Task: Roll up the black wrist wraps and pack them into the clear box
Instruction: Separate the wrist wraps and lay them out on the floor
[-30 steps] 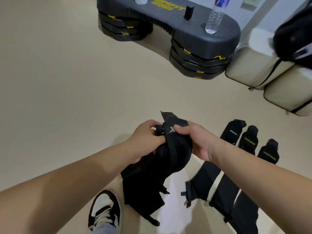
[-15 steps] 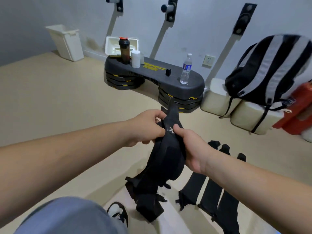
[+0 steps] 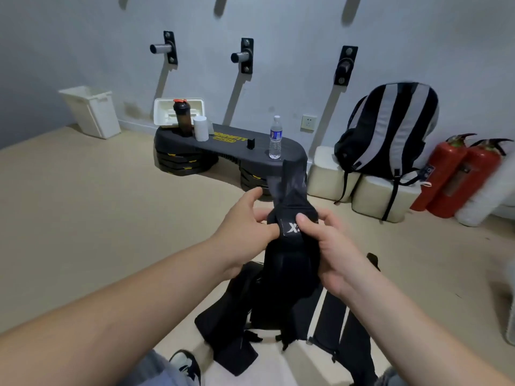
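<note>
A black step bench [image 3: 237, 146] stands against the wall at 12 o'clock, a striped backpack [image 3: 390, 126] at 2 o'clock. The wrap [image 3: 289, 263] hangs mid-frame above the floor, its tail dangling toward 6 o'clock; other wraps [image 3: 351, 330] lie flat at 5 o'clock. The left hand [image 3: 245, 232] pinches the wrap's left edge, fingers curled, index lifted. The right hand [image 3: 331, 252] grips its right side, thumb on the label [image 3: 291, 228]. A bottle [image 3: 275, 140] stands on the bench
</note>
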Demonstrator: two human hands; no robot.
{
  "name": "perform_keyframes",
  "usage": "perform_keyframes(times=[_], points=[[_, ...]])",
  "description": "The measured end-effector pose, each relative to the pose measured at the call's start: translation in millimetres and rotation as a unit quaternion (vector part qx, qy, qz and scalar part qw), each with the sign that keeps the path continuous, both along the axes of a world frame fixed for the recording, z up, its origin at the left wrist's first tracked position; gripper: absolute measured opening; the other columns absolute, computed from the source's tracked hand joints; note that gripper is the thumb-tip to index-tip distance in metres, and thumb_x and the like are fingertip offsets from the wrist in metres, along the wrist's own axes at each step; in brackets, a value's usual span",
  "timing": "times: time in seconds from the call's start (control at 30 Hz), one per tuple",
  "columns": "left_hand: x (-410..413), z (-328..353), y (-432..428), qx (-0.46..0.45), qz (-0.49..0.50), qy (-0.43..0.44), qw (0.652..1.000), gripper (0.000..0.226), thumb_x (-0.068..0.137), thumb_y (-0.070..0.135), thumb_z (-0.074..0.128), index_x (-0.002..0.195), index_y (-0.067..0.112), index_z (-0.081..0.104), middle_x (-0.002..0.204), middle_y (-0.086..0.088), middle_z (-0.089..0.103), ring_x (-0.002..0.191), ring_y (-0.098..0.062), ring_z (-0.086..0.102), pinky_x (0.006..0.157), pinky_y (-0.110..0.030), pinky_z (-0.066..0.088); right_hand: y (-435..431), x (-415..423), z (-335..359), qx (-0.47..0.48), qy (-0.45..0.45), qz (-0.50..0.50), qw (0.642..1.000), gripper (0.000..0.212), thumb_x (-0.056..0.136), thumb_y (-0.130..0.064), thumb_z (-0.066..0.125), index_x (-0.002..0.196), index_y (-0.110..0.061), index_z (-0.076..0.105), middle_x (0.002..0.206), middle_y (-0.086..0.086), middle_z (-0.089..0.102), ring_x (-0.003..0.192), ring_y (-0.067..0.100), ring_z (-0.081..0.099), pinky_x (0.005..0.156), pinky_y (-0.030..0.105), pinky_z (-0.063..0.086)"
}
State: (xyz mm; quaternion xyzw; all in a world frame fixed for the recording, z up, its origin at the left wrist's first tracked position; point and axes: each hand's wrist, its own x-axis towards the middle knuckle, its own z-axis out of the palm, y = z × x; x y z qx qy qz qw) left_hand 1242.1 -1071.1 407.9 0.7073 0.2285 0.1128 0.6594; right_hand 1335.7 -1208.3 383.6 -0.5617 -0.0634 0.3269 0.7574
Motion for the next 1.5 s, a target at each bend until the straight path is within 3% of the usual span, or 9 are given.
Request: perform_keyframes(times=[0.13,0.3,0.5,0.73,0.87,1.0,1.27,1.4,1.5], points=[[13.2,-19.4,3.2,-0.036,-0.019,0.034,0.999,0.035,0.093,0.011,0.078,0.126,0.010,0.068,0.102,0.001,0.083,0.081,-0.013,0.069,0.073,-0.027,0.052,-2.4,10.8,-11.1,-0.012,-0.060,-0.022,0.998,0.015,0.103,-0.011,0.067,0.116,-0.017,0.069,0.099,0.017,0.081,0.081,0.029,0.078,0.067,0.041,0.065],[31.9,-24.9,9.7,-0.022,-0.048,0.038,0.998,0.013,0.099,0.017,0.070,0.111,0.014,0.074,0.091,-0.002,0.082,0.073,-0.010,0.069,0.067,-0.022,0.054,1.7,35.4,-15.3,-0.041,-0.064,-0.029,0.997,0.010,0.103,-0.016,0.066,0.111,-0.010,0.068,0.093,0.016,0.080,0.074,0.024,0.076,0.060,0.034,0.062],[50.7,-39.6,30.0,-0.132,0.004,0.044,0.990,0.016,0.102,0.015,0.068,0.114,0.007,0.074,0.082,-0.004,0.073,0.062,-0.014,0.055,0.061,-0.023,0.052,9.4,51.8,-20.8,-0.008,-0.088,0.005,0.996,0.006,0.099,-0.010,0.069,0.098,-0.016,0.067,0.091,0.017,0.074,0.074,0.025,0.071,0.060,0.030,0.059],[50.4,-46.6,25.5,-0.123,0.000,0.029,0.992,0.019,0.107,0.016,0.060,0.106,0.011,0.078,0.083,-0.006,0.069,0.075,-0.020,0.053,0.066,-0.023,0.053,15.9,58.7,-29.4,-0.019,-0.077,0.002,0.997,0.007,0.100,-0.008,0.066,0.102,-0.014,0.068,0.091,0.016,0.079,0.072,0.025,0.072,0.061,0.030,0.059],[53.3,-42.4,23.6,-0.134,0.015,0.024,0.991,0.021,0.106,0.013,0.058,0.103,0.011,0.079,0.078,-0.003,0.066,0.067,-0.016,0.053,0.061,-0.022,0.051,17.7,57.6,-28.5,-0.008,-0.088,-0.024,0.996,0.020,0.100,-0.008,0.067,0.118,-0.016,0.071,0.100,0.015,0.082,0.084,0.027,0.079,0.068,0.030,0.062],[57.0,-38.6,21.3,-0.162,0.027,0.027,0.986,0.023,0.104,0.009,0.055,0.108,0.005,0.078,0.081,-0.007,0.070,0.068,-0.019,0.058,0.066,-0.029,0.051,19.4,55.7,-26.8,-0.014,-0.093,-0.052,0.994,0.017,0.099,-0.006,0.069,0.110,-0.013,0.079,0.098,0.012,0.082,0.087,0.020,0.080,0.070,0.025,0.062],[57.7,-41.1,7.3,-0.041,0.031,0.039,0.998,0.029,0.109,0.026,0.053,0.094,0.019,0.076,0.081,0.002,0.070,0.073,-0.012,0.060,0.066,-0.024,0.054,16.2,55.3,-31.8,-0.046,-0.075,-0.036,0.995,0.017,0.104,-0.014,0.065,0.118,-0.012,0.075,0.104,0.010,0.082,0.095,0.023,0.080,0.076,0.028,0.063],[57.4,-40.0,3.9,0.019,0.024,0.024,0.999,0.028,0.108,0.027,0.052,0.093,0.020,0.074,0.088,-0.007,0.077,0.078,-0.014,0.068,0.089,-0.042,0.058,16.0,56.8,-34.8,-0.081,-0.060,0.011,0.995,0.018,0.107,-0.025,0.060,0.110,-0.012,0.073,0.094,0.009,0.081,0.082,0.019,0.075,0.070,0.029,0.059],[56.5,-42.7,1.7,0.028,0.007,0.051,0.998,0.030,0.110,0.036,0.045,0.101,0.027,0.071,0.102,-0.003,0.077,0.099,-0.022,0.072,0.100,-0.050,0.057,16.7,54.5,-37.0,-0.089,-0.098,-0.009,0.991,0.015,0.108,-0.025,0.058,0.108,-0.013,0.067,0.085,0.004,0.076,0.076,0.014,0.071,0.067,0.028,0.057]])
